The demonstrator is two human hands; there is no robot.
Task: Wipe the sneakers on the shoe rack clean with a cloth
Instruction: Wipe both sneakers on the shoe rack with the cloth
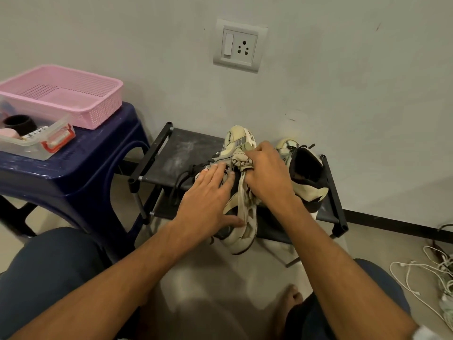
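On the black fabric shoe rack [176, 153], the left hand [208, 195], fingers flat, steadied one cream mesh sneaker [241, 233]; the right hand [269, 175] gripped a crumpled cream cloth [241, 161] against it. The second sneaker [307, 173] seemingly awaited wiping.

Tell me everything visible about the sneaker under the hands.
The sneaker is cream with grey and black panels, lying tipped on its side on the black shoe rack, toe toward the wall, heel overhanging the front edge. Black laces trail beside it. The left hand rests flat on it; the right hand presses a bunched cloth against its upper.
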